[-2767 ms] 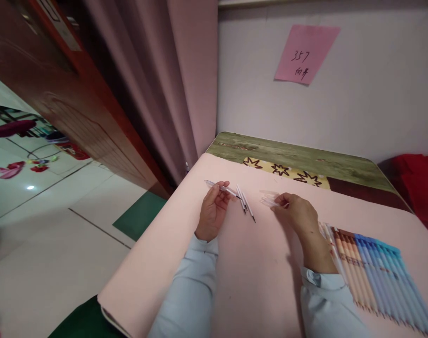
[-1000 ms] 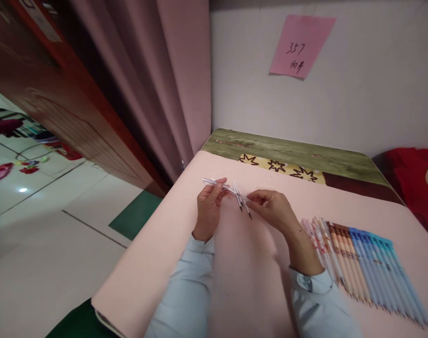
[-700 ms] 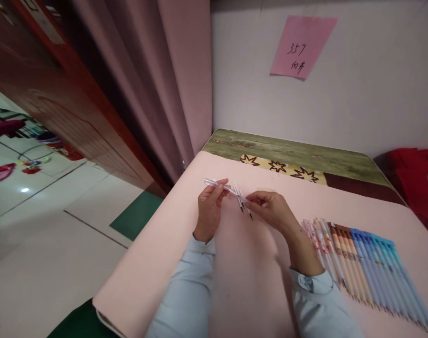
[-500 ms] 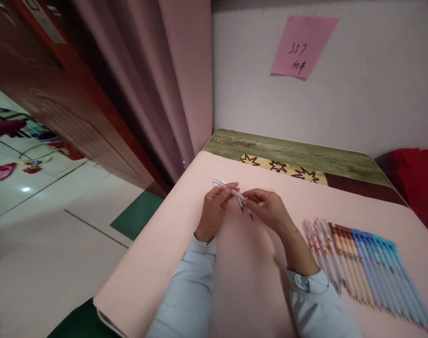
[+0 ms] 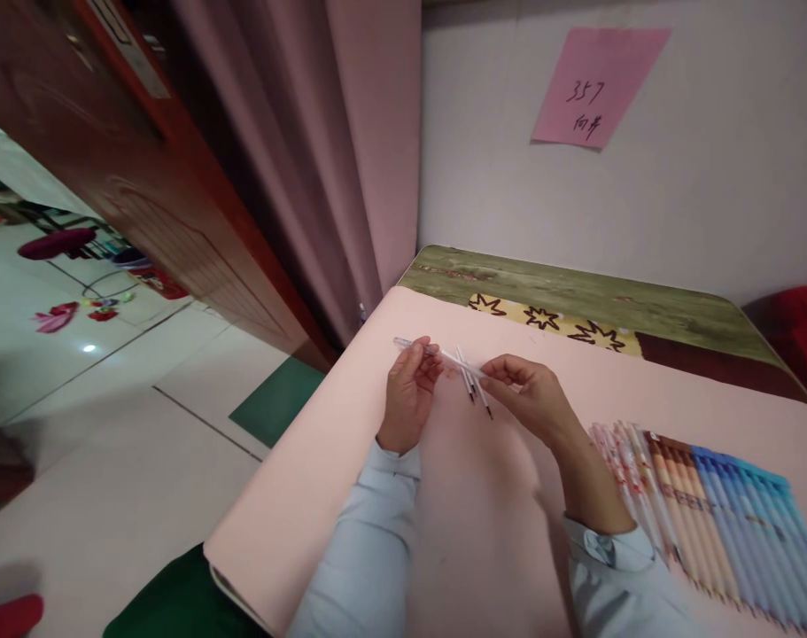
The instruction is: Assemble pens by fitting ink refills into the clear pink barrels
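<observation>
My left hand [image 5: 411, 390] pinches a thin clear pen barrel [image 5: 413, 346] that sticks out to the left over the pink table [image 5: 483, 523]. My right hand [image 5: 532, 394] is closed on the other end of the same piece, where a white refill [image 5: 461, 361] runs between the two hands. Just below the hands, two or three loose refills with dark tips [image 5: 476, 392] lie on the table.
A row of several pens [image 5: 702, 501], white-patterned, brown and blue, lies side by side at the right. A pink note [image 5: 593, 84] hangs on the wall. A curtain [image 5: 337, 151] and a wooden door [image 5: 130, 168] stand at left; red cloth [image 5: 805, 337] at far right.
My right hand left the clear pieces on the table, moved left and closed on the end of the piece in my left hand. The camera shifted slightly.
</observation>
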Demonstrator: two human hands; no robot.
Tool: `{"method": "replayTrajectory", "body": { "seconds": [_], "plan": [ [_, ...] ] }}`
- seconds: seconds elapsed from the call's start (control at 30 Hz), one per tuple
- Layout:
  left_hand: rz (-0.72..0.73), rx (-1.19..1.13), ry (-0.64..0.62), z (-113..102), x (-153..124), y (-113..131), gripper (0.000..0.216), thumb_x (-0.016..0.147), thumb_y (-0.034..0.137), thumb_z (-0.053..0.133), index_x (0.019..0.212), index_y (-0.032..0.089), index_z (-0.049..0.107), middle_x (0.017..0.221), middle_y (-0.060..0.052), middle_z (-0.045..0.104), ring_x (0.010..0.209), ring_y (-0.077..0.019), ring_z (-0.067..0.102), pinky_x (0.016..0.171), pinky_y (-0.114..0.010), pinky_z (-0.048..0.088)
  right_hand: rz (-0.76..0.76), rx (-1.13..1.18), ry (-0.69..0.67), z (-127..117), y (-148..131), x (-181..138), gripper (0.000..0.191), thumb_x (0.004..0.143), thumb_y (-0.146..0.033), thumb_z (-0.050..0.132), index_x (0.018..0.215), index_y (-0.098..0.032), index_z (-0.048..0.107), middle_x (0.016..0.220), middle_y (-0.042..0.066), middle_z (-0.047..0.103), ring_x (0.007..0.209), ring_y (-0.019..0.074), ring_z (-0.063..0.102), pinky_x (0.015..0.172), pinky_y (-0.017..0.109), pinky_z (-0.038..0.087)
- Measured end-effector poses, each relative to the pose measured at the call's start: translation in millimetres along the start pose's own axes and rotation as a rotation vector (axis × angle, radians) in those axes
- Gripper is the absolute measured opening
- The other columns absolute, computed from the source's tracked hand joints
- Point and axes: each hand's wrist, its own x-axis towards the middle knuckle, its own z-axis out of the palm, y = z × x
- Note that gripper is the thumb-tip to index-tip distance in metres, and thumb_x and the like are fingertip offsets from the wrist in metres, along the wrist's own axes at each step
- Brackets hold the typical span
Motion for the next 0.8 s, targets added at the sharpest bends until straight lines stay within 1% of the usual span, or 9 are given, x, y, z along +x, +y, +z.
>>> {"method": "replayTrajectory", "body": {
  "seconds": [0.17,0.33,0.4,0.53,0.67,0.8],
  "plan": [
    [0.002,0.039,-0.022,4,-3,0,0.025,0.079,0.03,0.078,0.098,0.015,0.07,0.085,-0.003,0.07,0.071,-0.011,0.065,0.067,-0.024,0.053,-0.019,-0.07,0.001,3,-6,-1,0.02,0.078,-0.037,0.068,0.085,-0.019,0.072,0.074,0.002,0.07,0.061,0.014,0.059,0.056,0.025,0.045],
    [0.023,0.119,-0.054,4,-2,-3,0.026,0.078,0.032,0.078,0.096,0.014,0.071,0.085,-0.004,0.07,0.072,-0.0114,0.065,0.069,-0.025,0.053,-0.037,-0.119,0.043,4,-6,-1,0.018,0.08,-0.036,0.066,0.084,-0.02,0.072,0.071,0.001,0.069,0.06,0.0142,0.059,0.057,0.026,0.045],
    [0.025,0.158,-0.067,5,-2,-5,0.026,0.077,0.031,0.079,0.096,0.013,0.072,0.086,-0.005,0.071,0.074,-0.0121,0.066,0.072,-0.026,0.054,-0.077,-0.143,0.089,6,-5,0,0.016,0.079,-0.035,0.067,0.085,-0.021,0.072,0.072,0.001,0.07,0.064,0.0151,0.061,0.062,0.027,0.047],
    [0.009,0.139,-0.06,6,-4,-8,0.027,0.078,0.031,0.079,0.097,0.014,0.072,0.09,-0.006,0.074,0.079,-0.0135,0.069,0.079,-0.028,0.056,-0.199,-0.184,0.26,17,-8,0,0.015,0.077,-0.033,0.071,0.087,-0.021,0.071,0.08,0.001,0.072,0.072,0.0163,0.063,0.072,0.029,0.05],
    [-0.005,0.107,-0.047,7,-5,-6,0.026,0.079,0.032,0.078,0.098,0.015,0.07,0.089,-0.006,0.075,0.079,-0.0139,0.071,0.079,-0.028,0.057,-0.296,-0.199,0.376,28,-11,-1,0.013,0.079,-0.032,0.071,0.086,-0.022,0.068,0.08,0.001,0.071,0.073,0.0158,0.064,0.073,0.028,0.051],
    [-0.011,0.107,-0.065,7,-5,-5,0.024,0.082,0.032,0.075,0.097,0.015,0.068,0.091,-0.008,0.076,0.079,-0.0142,0.071,0.077,-0.027,0.057,-0.357,-0.215,0.417,32,-11,-1,0.01,0.081,-0.03,0.07,0.086,-0.022,0.068,0.08,0.001,0.071,0.072,0.0158,0.064,0.072,0.028,0.051]
  ]
}}
